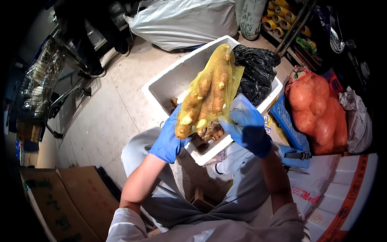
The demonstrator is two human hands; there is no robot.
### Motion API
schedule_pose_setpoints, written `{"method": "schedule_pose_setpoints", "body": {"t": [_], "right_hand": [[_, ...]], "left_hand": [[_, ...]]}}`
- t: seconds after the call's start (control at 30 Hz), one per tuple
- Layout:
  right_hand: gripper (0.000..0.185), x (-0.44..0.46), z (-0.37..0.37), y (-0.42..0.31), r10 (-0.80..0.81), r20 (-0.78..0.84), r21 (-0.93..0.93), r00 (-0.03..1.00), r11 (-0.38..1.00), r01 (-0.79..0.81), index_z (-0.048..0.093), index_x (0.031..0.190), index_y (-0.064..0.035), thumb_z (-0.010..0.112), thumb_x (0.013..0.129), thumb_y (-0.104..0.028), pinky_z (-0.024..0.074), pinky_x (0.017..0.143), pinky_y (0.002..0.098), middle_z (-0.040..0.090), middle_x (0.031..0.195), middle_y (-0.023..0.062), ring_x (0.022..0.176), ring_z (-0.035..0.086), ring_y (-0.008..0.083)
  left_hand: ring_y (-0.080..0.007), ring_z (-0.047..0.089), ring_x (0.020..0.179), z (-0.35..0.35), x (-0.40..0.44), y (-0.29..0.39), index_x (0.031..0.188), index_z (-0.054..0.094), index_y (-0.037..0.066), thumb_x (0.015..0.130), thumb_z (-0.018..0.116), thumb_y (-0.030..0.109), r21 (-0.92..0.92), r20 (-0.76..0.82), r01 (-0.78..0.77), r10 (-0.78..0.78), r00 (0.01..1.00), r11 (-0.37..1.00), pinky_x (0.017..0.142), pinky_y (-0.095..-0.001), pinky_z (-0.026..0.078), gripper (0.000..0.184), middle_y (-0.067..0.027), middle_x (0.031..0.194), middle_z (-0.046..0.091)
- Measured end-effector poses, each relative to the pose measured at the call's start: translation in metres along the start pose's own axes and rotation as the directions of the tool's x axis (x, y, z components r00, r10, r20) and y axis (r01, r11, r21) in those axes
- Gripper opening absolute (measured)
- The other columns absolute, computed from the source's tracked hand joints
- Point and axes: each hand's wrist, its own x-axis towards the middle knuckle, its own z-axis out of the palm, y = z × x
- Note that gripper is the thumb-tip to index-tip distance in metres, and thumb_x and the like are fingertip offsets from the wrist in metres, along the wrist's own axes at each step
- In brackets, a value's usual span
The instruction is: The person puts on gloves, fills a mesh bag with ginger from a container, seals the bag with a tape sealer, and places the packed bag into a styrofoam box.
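Note:
A yellow mesh bag of ginger (207,90) is held up at a slant over a white foam box (161,78). My left hand (168,135), in a blue glove, is closed round the bag's lower left end. On the other side, my right hand (246,127), gloved the same way, grips the loose mesh along the right edge; its fingertips are partly hidden. Below the bag, loose brown knobbly roots (213,133) that look like ginger lie in the near end of the box. A crumpled black plastic bag (256,72) fills the box's right part.
Right of the box stand a blue plastic basket (288,123) and a red mesh sack of round produce (314,109). A large white sack (185,24) lies beyond the box. Cardboard (76,201) is at lower left. Another person's legs (90,48) show at upper left, near a wire cart (42,80).

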Motion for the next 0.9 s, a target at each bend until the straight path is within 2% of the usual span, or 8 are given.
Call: {"method": "schedule_pose_setpoints", "body": {"t": [0.03,0.13,0.33,0.4,0.47,0.67,0.8,0.9], "right_hand": [[0.029,-0.003,0.0,-0.001,0.0,-0.001,0.0,1.0,1.0,0.0,0.051,0.081,-0.0048,0.07,0.063,-0.016,0.0434,0.064,0.0377,0.049,0.078,0.0119,0.074,0.052,0.0305],[0.013,-0.01,0.006,0.0,-0.093,-0.117,-0.071,0.989,0.994,0.085,0.056,0.077,-0.004,0.065,0.068,-0.007,0.044,0.06,0.0334,0.052,0.078,0.012,0.068,0.053,0.0283],[0.01,-0.019,0.012,0.0,0.042,-0.34,-0.177,0.939,0.978,-0.108,0.061,0.075,-0.0008,0.062,0.069,-0.009,0.0453,0.057,0.0323,0.056,0.081,0.0135,0.066,0.056,0.0284],[0.037,-0.022,0.01,0.001,0.008,-0.276,-0.195,0.961,0.979,-0.064,0.053,0.098,-0.007,0.067,0.063,-0.007,0.0465,0.066,0.0361,0.055,0.095,0.0163,0.08,0.056,0.0316],[0.014,-0.016,0.01,-0.004,0.073,-0.4,-0.02,0.914,0.996,-0.088,0.055,0.075,-0.0013,0.064,0.065,0.001,0.0437,0.06,0.031,0.055,0.078,0.0147,0.067,0.054,0.0251],[0.031,-0.002,0.007,-0.005,0.231,-0.454,0.402,0.861,0.915,-0.034,0.044,0.078,-0.0044,0.062,0.06,0.012,0.0411,0.062,0.0259,0.051,0.08,0.0095,0.066,0.047,0.0151],[0.022,0.001,0.008,0.006,0.545,-0.326,0.874,0.773,0.485,0.027,0.042,0.081,-0.0049,0.054,0.068,0.008,0.0371,0.062,0.0192,0.042,0.08,0.0044,0.071,0.041,0.01],[0.012,0.004,0.005,0.004,0.679,-0.282,0.91,0.677,0.413,-0.035,0.042,0.089,-0.0039,0.047,0.078,-0.002,0.0351,0.065,0.0169,0.039,0.083,0.0026,0.073,0.039,0.0085]], "left_hand": [[-0.0209,0.051,0.104,0.001,-0.001,0.001,0.12,0.041,-0.001,0.087,0.047,0.013,-0.249,-0.124,0.086,-0.119,0.985,0.965,0.091,-0.0321,0.042,0.037,-0.0118,0.118,0.047],[-0.0207,0.054,0.099,0.017,-0.007,0.005,0.114,0.045,-0.002,0.087,0.047,0.015,-0.082,-0.309,0.102,-0.123,0.943,0.991,0.088,-0.0311,0.045,0.032,-0.0126,0.113,0.051],[-0.0181,0.055,0.098,-0.007,0.002,0.0,0.113,0.046,-0.001,0.087,0.047,0.014,-0.294,-0.091,0.164,-0.199,0.976,0.942,0.086,-0.0303,0.046,0.031,-0.0105,0.111,0.053],[-0.0177,0.055,0.098,0.004,0.0,0.007,0.114,0.046,0.0,0.086,0.047,0.014,-0.252,-0.109,0.181,-0.214,0.971,0.951,0.086,-0.0305,0.046,0.032,-0.0102,0.111,0.053],[-0.0179,0.055,0.098,0.017,-0.004,0.016,0.117,0.045,0.0,0.086,0.048,0.016,-0.04,-0.153,0.245,-0.248,0.956,0.969,0.086,-0.0301,0.046,0.035,-0.0097,0.112,0.053],[-0.0149,0.056,0.092,0.005,0.006,0.023,0.11,0.048,0.001,0.078,0.058,0.013,0.012,-0.069,0.17,-0.169,0.983,0.985,0.083,-0.0284,0.046,0.035,-0.0078,0.103,0.056],[-0.017,0.054,0.096,0.003,0.006,0.03,0.113,0.045,0.002,0.074,0.061,0.013,0.228,-0.166,0.059,-0.021,0.986,0.972,0.087,-0.0302,0.043,0.044,-0.0083,0.107,0.053],[-0.0172,0.054,0.096,0.004,0.005,0.03,0.11,0.045,0.003,0.072,0.062,0.01,0.228,-0.169,0.041,-0.002,0.986,0.973,0.086,-0.03,0.045,0.043,-0.0082,0.106,0.054]]}}
